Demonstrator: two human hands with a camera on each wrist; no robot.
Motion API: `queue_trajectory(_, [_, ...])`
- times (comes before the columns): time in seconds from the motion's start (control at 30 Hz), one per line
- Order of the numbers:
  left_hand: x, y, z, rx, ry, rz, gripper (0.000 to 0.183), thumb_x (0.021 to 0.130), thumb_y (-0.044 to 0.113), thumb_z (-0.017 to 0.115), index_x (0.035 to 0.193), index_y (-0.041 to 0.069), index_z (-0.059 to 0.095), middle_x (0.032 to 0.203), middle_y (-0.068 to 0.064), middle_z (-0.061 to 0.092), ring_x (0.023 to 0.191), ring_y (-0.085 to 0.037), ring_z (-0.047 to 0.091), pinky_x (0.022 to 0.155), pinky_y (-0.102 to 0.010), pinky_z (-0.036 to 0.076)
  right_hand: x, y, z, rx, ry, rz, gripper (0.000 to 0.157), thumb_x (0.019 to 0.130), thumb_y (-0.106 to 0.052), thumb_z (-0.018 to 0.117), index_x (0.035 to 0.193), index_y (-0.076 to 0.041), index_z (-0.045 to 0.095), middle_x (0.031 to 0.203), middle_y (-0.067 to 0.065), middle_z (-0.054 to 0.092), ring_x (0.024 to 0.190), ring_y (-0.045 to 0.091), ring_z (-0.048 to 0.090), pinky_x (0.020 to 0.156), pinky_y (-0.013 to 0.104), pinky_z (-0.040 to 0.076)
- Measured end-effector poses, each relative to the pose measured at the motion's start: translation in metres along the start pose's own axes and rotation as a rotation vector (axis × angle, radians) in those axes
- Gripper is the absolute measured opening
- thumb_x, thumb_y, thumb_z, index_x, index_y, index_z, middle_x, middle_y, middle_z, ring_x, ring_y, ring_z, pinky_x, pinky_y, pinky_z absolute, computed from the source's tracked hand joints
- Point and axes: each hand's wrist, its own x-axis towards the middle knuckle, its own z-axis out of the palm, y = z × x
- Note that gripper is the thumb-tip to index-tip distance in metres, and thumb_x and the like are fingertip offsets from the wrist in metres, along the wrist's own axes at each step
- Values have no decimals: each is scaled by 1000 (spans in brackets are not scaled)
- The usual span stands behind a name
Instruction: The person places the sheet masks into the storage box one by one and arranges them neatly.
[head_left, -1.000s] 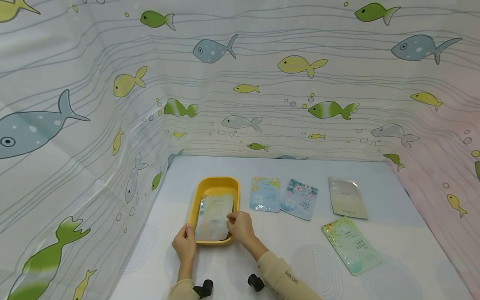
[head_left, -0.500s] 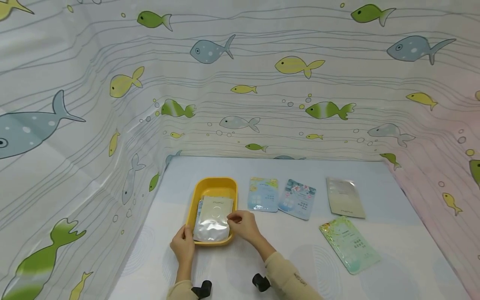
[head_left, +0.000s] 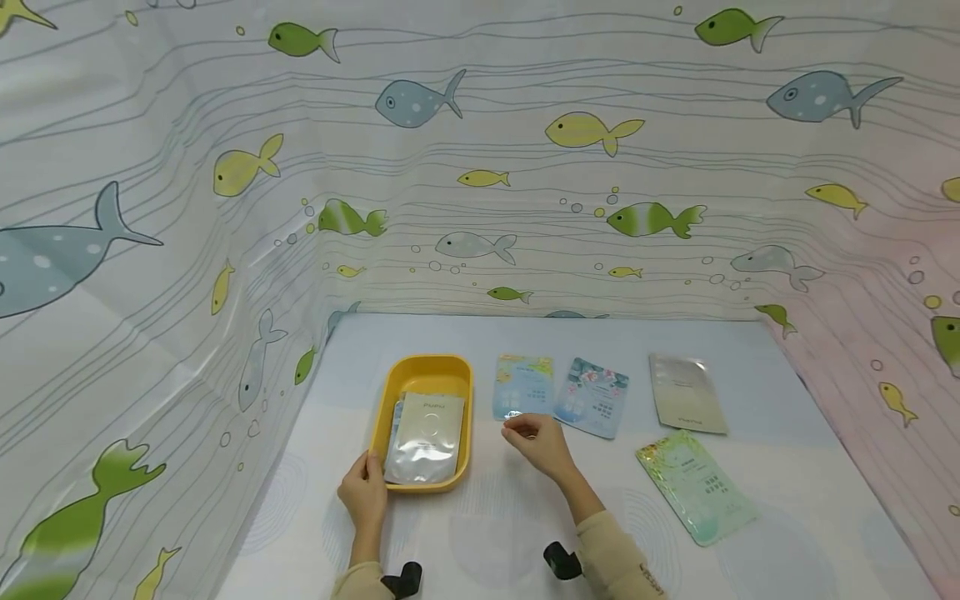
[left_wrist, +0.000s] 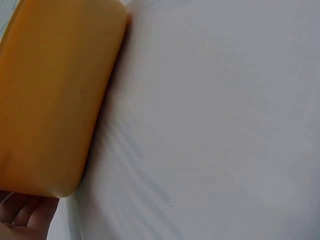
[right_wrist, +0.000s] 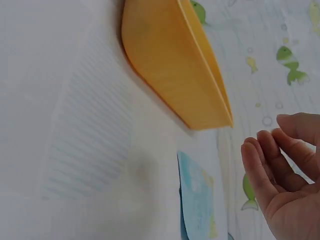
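Observation:
My left hand (head_left: 363,492) grips the near left corner of a yellow plastic tray (head_left: 466,442), thumb at the rim and fingers against the outer wall in the left wrist view. Inside the tray a silver-beige foil sachet (head_left: 427,437) lies on top, with the edge of a blue sachet (head_left: 395,417) showing beneath it on the left. Right of the tray, my right hand (head_left: 542,446) is over the table with loosely bent fingers and nothing in them. Its fingertips are close to the lower edge of a light blue sachet (head_left: 522,385) in the head view.
A darker blue flowered sachet (head_left: 592,397) lies beside the light blue one. Farther right are a beige foil sachet (head_left: 687,393) and a green sachet (head_left: 697,487). A fish-printed curtain (head_left: 480,200) surrounds the back and sides of the pale table (head_left: 510,542).
My right hand has let go of the beige sachet in the tray and moved right, away from the tray. That sachet now lies flatter. The left hand has stayed on the tray.

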Motion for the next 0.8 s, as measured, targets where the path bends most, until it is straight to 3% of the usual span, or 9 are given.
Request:
queue_trajectory(0.13, [0,0,-1,-8,-5,-8,18,87,3,57,91,-7,72,73,-19,69,59,4,52,58,-5,36,-5,7,-22,-17,27,59,14,84,-10,69,92,1,71,88,9,70,80,20,65,70,26,51])
queue_trajectory(0.23, [-1,1,-1,-20,-9,-13,18,87,2,57,92,-8,71,74,-20,69,58,8,49,57,-5,37,-8,12,-37,-23,60,93,15,83,-9,69,93,2,70,88,9,70,80,20,65,71,26,51])
queue_trajectory(0.43, [-1,2,-1,-22,-6,-15,18,87,1,57,94,-8,71,76,-22,69,61,-7,58,59,-4,36,-13,22,-65,-31,116,135,18,83,-10,70,97,3,70,91,12,70,82,20,65,73,24,50])
queue_trajectory(0.63, [-1,2,0,-17,-7,-16,17,87,2,57,92,-7,71,74,-19,69,61,-2,55,59,-4,36,-23,34,-90,-68,158,169,20,84,-13,70,100,0,71,94,12,70,84,20,65,74,24,50])
queue_trajectory(0.8, [-1,2,0,-11,1,-6,17,86,1,57,90,-7,71,73,-19,69,63,-17,60,59,-6,36,-30,41,-109,-96,183,196,24,85,-14,69,103,3,69,97,15,70,86,22,65,74,22,49])
